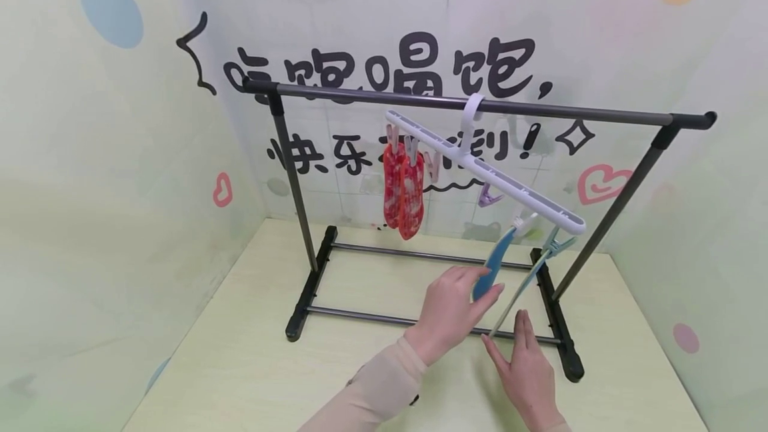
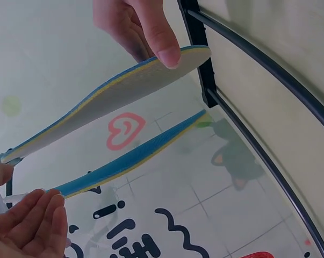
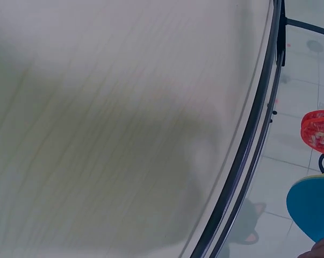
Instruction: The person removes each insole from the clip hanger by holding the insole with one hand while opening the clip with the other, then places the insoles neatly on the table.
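A white hanger [image 1: 522,193] holds two blue insoles with yellow edges by clips at its right end. My left hand [image 1: 447,305] is at the lower part of the left insole [image 1: 497,262]; its thumb and fingers are spread apart. My right hand [image 1: 531,372] pinches the lower end of the right insole [image 2: 108,102], thumb on the pale underside and fingers on the other side. In the right wrist view, fingertips [image 3: 322,248] overlap a blue insole [image 3: 312,205]; the right hand itself is outside that frame.
The hanger's hook loops over the top bar [image 1: 384,97] of a dark metal rack. Two red patterned items [image 1: 411,199] hang from pins at the hanger's left. A pink clothespin [image 1: 432,167] and a purple one [image 1: 489,197] hang near its middle. The rack's base bars [image 1: 360,316] cross the pale table [image 1: 240,365].
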Demonstrator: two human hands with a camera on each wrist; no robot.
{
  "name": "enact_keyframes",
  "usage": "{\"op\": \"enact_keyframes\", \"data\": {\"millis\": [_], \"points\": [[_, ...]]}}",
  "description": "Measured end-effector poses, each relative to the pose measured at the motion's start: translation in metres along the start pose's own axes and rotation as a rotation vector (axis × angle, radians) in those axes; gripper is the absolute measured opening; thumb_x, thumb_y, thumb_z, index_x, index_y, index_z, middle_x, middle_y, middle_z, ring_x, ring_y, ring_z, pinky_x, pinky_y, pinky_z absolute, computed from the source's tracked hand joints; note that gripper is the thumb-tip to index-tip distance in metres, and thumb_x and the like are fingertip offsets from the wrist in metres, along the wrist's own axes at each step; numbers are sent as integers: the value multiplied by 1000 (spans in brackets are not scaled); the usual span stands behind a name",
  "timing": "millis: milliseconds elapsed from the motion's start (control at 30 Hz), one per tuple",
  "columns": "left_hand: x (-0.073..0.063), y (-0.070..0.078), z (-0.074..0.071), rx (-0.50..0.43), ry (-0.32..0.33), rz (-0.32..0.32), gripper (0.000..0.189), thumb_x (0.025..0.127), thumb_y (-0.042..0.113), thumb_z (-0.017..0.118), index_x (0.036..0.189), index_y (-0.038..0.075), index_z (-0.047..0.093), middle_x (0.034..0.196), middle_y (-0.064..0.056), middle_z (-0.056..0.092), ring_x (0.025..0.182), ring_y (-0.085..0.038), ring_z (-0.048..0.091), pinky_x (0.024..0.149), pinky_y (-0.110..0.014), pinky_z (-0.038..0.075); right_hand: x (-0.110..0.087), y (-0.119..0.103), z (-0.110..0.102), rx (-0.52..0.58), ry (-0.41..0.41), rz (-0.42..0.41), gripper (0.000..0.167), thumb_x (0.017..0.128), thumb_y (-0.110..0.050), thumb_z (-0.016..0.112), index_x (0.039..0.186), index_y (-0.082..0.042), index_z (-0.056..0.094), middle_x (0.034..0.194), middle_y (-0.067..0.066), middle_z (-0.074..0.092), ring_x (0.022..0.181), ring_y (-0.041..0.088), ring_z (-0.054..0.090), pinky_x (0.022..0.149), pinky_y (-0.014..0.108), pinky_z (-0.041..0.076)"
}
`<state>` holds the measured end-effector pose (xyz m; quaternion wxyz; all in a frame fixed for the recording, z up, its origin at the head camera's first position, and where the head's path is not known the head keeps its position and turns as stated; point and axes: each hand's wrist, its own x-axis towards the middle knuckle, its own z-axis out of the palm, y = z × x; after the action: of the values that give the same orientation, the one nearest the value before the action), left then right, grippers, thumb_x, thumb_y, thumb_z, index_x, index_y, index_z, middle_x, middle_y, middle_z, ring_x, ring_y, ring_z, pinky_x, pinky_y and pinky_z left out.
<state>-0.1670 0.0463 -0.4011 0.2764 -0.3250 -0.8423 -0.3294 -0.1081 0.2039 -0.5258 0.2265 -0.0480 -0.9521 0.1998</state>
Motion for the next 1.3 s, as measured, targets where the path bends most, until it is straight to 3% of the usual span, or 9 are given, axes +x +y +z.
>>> {"op": "enact_keyframes", "data": {"millis": [533, 1033, 1300], "points": [[12, 9, 3, 10, -15, 20, 30, 95, 36, 65, 109, 9, 72, 99, -1, 76, 91, -14, 71, 76, -24, 57, 0, 1, 3, 9, 13, -11, 83, 89, -41, 70, 140, 17, 40, 143, 35, 44, 109, 51, 60, 55, 50, 53], [22, 13, 1, -3, -2, 41, 31, 95, 35, 66, 110, 9, 72, 100, -1, 76, 91, -12, 71, 79, -21, 55, 3, 0, 1, 17, 30, -12, 84, 88, -42, 70, 140, 16, 40, 143, 36, 44, 108, 52, 60, 46, 41, 50], [28, 16, 1, 13, 3, 57, 31, 95, 35, 65, 111, 8, 71, 101, -1, 76, 90, -12, 71, 79, -20, 55, 4, 1, 3, 20, 84, -32, 84, 86, -41, 73, 140, 15, 42, 141, 35, 47, 106, 51, 62, 45, 43, 50]]}}
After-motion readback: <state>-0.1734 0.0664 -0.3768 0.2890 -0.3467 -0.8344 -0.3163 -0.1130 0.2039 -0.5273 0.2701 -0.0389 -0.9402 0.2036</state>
